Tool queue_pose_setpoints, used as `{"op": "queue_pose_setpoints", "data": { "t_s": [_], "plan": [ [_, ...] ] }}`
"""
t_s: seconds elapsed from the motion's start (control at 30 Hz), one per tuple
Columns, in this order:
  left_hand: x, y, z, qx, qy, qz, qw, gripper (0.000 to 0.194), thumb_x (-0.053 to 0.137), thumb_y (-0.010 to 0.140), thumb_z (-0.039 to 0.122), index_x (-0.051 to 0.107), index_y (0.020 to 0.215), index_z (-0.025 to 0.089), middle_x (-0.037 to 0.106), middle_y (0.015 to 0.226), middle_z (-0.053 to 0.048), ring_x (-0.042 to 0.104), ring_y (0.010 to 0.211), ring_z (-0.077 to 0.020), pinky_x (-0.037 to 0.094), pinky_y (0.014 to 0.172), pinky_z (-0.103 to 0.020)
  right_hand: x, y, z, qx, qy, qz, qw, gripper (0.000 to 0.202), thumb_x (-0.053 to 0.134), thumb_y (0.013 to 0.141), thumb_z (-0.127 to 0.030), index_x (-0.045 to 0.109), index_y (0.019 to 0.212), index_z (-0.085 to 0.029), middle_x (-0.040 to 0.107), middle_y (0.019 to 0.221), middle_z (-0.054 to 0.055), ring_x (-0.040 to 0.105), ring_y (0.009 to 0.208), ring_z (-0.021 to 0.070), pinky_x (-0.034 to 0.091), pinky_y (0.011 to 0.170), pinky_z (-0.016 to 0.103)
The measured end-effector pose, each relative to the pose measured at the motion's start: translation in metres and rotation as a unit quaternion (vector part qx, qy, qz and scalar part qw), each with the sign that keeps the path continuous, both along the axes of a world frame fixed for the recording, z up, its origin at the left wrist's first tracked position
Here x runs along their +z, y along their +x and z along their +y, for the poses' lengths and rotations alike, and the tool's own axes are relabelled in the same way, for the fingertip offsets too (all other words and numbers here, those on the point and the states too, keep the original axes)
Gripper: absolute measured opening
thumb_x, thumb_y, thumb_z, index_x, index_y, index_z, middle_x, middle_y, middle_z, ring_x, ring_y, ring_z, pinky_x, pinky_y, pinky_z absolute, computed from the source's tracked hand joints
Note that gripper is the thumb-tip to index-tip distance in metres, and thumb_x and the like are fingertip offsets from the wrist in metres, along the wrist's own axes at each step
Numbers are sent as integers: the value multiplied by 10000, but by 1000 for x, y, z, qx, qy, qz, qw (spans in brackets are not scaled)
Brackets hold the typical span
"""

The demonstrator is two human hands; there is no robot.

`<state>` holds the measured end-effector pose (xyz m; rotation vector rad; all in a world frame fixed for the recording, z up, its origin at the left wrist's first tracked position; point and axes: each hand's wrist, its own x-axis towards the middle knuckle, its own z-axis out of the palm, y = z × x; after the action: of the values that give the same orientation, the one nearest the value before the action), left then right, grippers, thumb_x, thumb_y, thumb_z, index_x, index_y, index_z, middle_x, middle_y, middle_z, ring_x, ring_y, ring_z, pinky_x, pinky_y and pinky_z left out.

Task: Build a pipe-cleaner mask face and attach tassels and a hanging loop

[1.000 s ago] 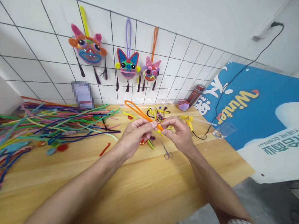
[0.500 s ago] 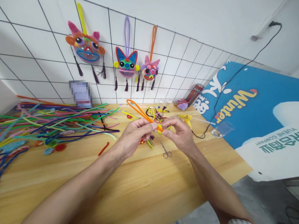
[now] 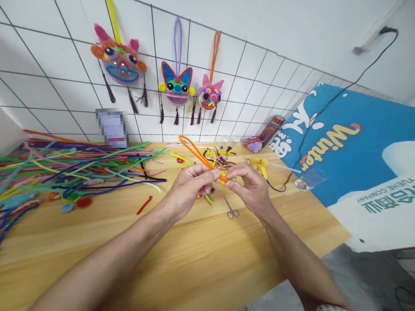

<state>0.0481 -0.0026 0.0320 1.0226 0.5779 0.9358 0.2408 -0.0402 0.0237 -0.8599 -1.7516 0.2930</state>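
While three masks (image 3: pixel 176 85) hang on the wall, the left hand (image 3: pixel 190 190) and right hand (image 3: pixel 249 189) each close their grip on one orange pipe cleaner (image 3: pixel 200 157) above the counter (image 3: pixel 185 263), just beyond one pair of scissors (image 3: pixel 231 210).

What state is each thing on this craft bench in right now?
orange pipe cleaner: folded into a loop, pinched by both hands.
left hand: closed on the pipe cleaner.
right hand: closed on the pipe cleaner's end.
scissors: lying on the table, blades shut.
glue gun: lying on the table, cord attached.
pipe cleaner pile: loose, spread out.
three masks: hanging on the wall grid.
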Motion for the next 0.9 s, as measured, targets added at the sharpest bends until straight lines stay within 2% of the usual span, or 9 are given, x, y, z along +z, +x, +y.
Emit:
{"op": "queue_pose_setpoints", "data": {
  "t_s": [0.23, 0.37, 0.43, 0.5, 0.57, 0.6, 0.7, 0.8, 0.9],
  "plan": [
    [-1, 1, 0, -2, 5, 7, 1000, 386, 906, 660, 479, 705, 673, 149, 560, 529, 22, 428, 479, -66, 313, 492, -209, 1, -2, -2, -5, -13, 3, 1000, 51, 783, 916, -253, 745, 942, -275, 750, 903, 6, 702, 885, 184, 554, 859, 355],
    [-3, 0, 2, 27, 20, 14, 999, 367, 902, 676, 457, 685, 667, 161, 562, 540, 29, 408, 470, -65, 317, 484, -215, -3, 1, -3, -12, -64, 20, 998, 111, 810, 888, -320, 732, 941, -261, 744, 896, 9, 692, 862, 183, 558, 835, 346],
    [-4, -2, 6, 46, 26, 24, 998, 346, 899, 688, 431, 678, 661, 165, 552, 532, 35, 406, 469, -67, 327, 485, -214, -11, 12, -2, -33, -112, 35, 993, 187, 814, 871, -387, 727, 964, -250, 744, 903, 15, 686, 842, 183, 563, 812, 340],
    [-6, -5, 13, 69, 34, 34, 996, 313, 895, 700, 404, 695, 675, 165, 555, 535, 34, 423, 478, -71, 329, 486, -211, -23, 33, 3, -98, -164, 46, 980, 258, 776, 874, -461, 722, 982, -233, 750, 907, 28, 686, 837, 189, 568, 806, 342],
    [-8, -8, 20, 92, 54, 38, 994, 279, 881, 725, 390, 718, 695, 166, 561, 538, 31, 435, 488, -73, 325, 489, -210, -37, 62, 11, -228, -220, 34, 948, 333, 709, 875, -521, 713, 972, -202, 761, 938, 54, 697, 871, 212, 570, 848, 372],
    [-9, -10, 23, 101, 66, 38, 992, 270, 869, 742, 389, 722, 694, 167, 562, 537, 29, 439, 491, -74, 326, 493, -211, -43, 79, 15, -317, -249, 18, 915, 369, 688, 851, -543, 706, 963, -192, 766, 958, 62, 700, 896, 227, 568, 885, 394],
    [-10, -11, 29, 121, 92, 44, 987, 272, 843, 773, 395, 724, 676, 170, 566, 535, 22, 447, 495, -79, 336, 506, -216, -60, 127, 29, -441, -275, 5, 854, 441, 715, 774, -493, 693, 1033, -137, 743, 1150, 181, 665, 1079, 319, 496, 1029, 499],
    [-11, -11, 31, 126, 96, 60, 986, 269, 848, 763, 402, 731, 683, 173, 573, 541, 19, 454, 500, -84, 340, 509, -221, -71, 159, 42, -506, -302, -10, 808, 499, 746, 734, -447, 689, 1109, -124, 689, 1295, 251, 575, 1273, 370, 420, 1113, 495],
    [-13, -10, 33, 128, 93, 67, 985, 266, 852, 755, 402, 734, 683, 174, 572, 540, 19, 452, 501, -86, 334, 506, -222, -80, 172, 57, -519, -341, -18, 784, 460, 748, 731, -367, 699, 1111, -114, 705, 1270, 259, 598, 1259, 365, 440, 1075, 447]
  ]
}}
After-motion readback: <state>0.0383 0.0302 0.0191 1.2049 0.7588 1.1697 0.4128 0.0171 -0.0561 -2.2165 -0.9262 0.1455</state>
